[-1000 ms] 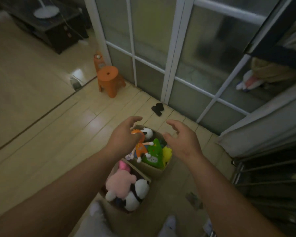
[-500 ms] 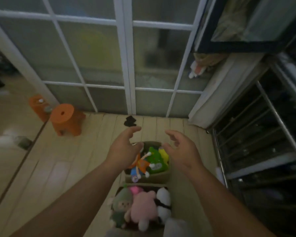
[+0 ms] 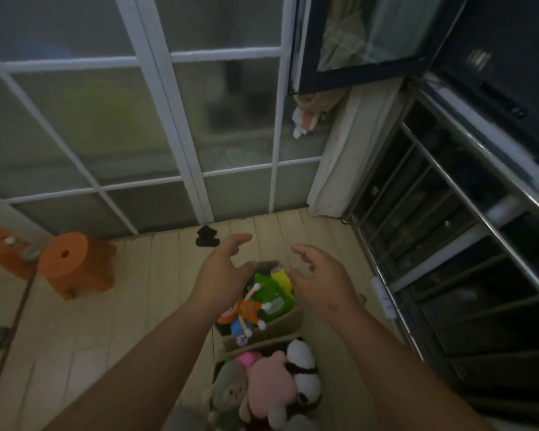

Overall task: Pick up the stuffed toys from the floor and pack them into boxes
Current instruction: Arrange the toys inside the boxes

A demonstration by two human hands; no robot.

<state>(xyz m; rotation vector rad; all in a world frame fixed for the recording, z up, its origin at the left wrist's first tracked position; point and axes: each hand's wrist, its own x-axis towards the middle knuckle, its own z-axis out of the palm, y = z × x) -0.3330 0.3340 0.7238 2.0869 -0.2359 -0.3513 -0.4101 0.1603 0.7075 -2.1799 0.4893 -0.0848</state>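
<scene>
Pale wooden floor [image 3: 137, 290] by the glass doors [image 3: 231, 119]. Both hands hover empty, fingers loosely spread. Left hand [image 3: 221, 272] and right hand [image 3: 321, 281] flank the cardboard box [image 3: 280, 321] directly beneath; its orange-shirted doll [image 3: 245, 309] lies nearest the left.

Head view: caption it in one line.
Open left hand and right hand hover over the far box of stuffed toys; the near box is also packed.
</scene>
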